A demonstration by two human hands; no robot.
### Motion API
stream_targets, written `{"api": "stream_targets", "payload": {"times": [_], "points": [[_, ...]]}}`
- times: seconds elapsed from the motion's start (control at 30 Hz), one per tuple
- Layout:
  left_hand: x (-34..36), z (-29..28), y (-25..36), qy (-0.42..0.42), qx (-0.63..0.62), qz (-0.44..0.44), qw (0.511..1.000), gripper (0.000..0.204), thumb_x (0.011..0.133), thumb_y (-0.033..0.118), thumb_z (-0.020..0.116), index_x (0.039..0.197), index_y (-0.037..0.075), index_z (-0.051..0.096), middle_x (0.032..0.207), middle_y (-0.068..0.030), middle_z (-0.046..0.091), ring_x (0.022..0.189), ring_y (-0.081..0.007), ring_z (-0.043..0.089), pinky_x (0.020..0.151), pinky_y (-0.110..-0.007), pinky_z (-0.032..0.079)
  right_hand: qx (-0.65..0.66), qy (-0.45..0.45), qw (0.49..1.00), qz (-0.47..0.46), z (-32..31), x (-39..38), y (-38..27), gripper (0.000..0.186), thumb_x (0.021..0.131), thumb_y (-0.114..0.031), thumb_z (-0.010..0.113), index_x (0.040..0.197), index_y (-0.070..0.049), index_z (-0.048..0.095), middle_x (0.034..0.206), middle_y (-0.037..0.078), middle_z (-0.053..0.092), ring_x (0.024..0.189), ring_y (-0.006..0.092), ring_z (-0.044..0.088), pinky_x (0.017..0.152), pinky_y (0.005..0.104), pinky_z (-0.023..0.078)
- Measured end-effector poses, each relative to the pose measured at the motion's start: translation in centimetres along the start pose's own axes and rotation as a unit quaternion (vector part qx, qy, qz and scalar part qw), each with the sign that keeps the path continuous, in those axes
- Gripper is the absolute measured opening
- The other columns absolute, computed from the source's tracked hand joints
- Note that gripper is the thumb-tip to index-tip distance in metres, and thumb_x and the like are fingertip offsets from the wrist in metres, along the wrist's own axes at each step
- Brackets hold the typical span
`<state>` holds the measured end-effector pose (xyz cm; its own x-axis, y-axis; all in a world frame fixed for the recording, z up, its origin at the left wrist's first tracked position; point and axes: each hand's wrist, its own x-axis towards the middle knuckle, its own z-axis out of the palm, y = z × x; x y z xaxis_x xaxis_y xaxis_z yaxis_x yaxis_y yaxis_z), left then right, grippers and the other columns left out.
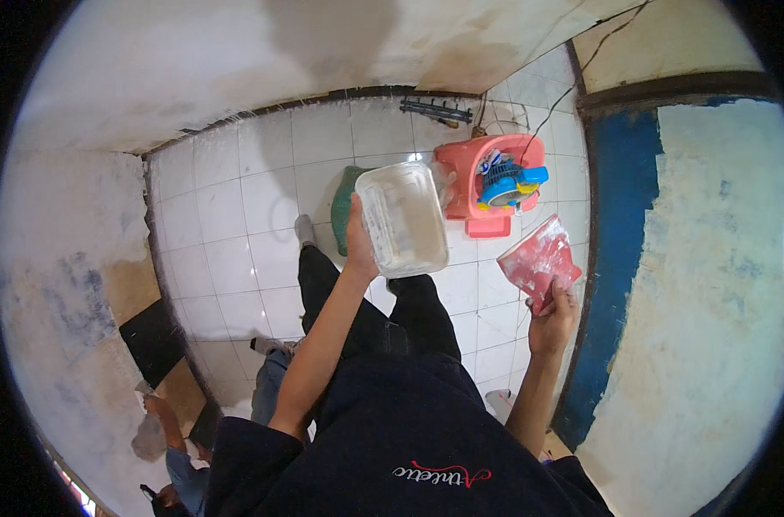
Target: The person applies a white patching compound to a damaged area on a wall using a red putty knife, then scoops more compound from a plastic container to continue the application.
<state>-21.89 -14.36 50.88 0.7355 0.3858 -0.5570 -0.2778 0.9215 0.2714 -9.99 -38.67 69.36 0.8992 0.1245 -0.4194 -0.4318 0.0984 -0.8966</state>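
Dark shirt (383,422) nearest cam; L hand (358,239) grips white tub (402,218) by its left side, over tiled floor (215,215), w/ pink bin (457,185) just R; R hand (553,326) grips smeared pink spreader (538,263), near blue wall strip (620,215); co-worker's hand (155,405) at L wall (73,302).

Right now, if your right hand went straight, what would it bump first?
Past the white-smeared red scraper in the right hand, the way looks free over white floor tiles, though depth to the blue-painted wall is unclear.
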Motion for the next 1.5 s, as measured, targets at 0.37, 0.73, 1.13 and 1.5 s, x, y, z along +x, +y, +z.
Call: {"api": "stream_targets", "payload": {"times": [0.37, 0.73, 1.13, 1.5], "points": [[0.3, -3.6, 7.2, -0.053, 0.085, -0.003, 0.995, 0.073, 0.100, 0.061, 0.031, 0.144, 0.004, 0.039, 0.139, -0.0139, 0.052, 0.126, -0.0272, 0.053, 0.108, -0.041, 0.042, -0.407, -0.132, 0.886, -0.177, 17.5, -2.2, 9.2, 0.013, 0.093, -0.006, 0.061, 0.105, 0.001, 0.061, 0.083, 0.015, 0.069, 0.071, 0.0237, 0.070, 0.061, 0.0334, 0.056], [0.9, -5.5, 7.9, -0.021, 0.102, -0.026, 0.994, 0.071, 0.100, 0.061, 0.032, 0.144, 0.005, 0.039, 0.139, -0.0123, 0.050, 0.129, -0.0265, 0.049, 0.111, -0.040, 0.037, -0.530, -0.148, 0.808, -0.209, 21.9, -1.9, 14.3, 0.011, 0.088, -0.009, 0.061, 0.093, -0.002, 0.055, 0.064, 0.023, 0.061, 0.060, 0.0424, 0.062, 0.051, 0.0478, 0.046], [-4.3, -14.3, -3.2, 0.121, -0.078, 0.018, 0.989, 0.070, 0.100, 0.060, 0.034, 0.144, 0.005, 0.039, 0.140, -0.0113, 0.049, 0.129, -0.0283, 0.047, 0.111, -0.040, 0.036, -0.557, -0.211, 0.787, -0.162, 9.4, -1.6, 20.5, 0.025, 0.088, -0.017, 0.062, 0.109, -0.004, 0.058, 0.097, 0.018, 0.062, 0.082, 0.0383, 0.063, 0.066, 0.0473, 0.051], [-5.5, -24.9, -9.9, 0.226, -0.023, 0.073, 0.971, 0.072, 0.097, 0.062, 0.040, 0.143, 0.007, 0.040, 0.136, -0.0122, 0.051, 0.124, -0.0292, 0.050, 0.107, -0.044, 0.041, -0.410, -0.156, 0.886, -0.147, 0.2, 9.2, 34.2, 0.012, 0.090, -0.006, 0.058, 0.098, 0.001, 0.064, 0.085, 0.016, 0.063, 0.074, 0.0275, 0.065, 0.069, 0.0364, 0.051]]}}
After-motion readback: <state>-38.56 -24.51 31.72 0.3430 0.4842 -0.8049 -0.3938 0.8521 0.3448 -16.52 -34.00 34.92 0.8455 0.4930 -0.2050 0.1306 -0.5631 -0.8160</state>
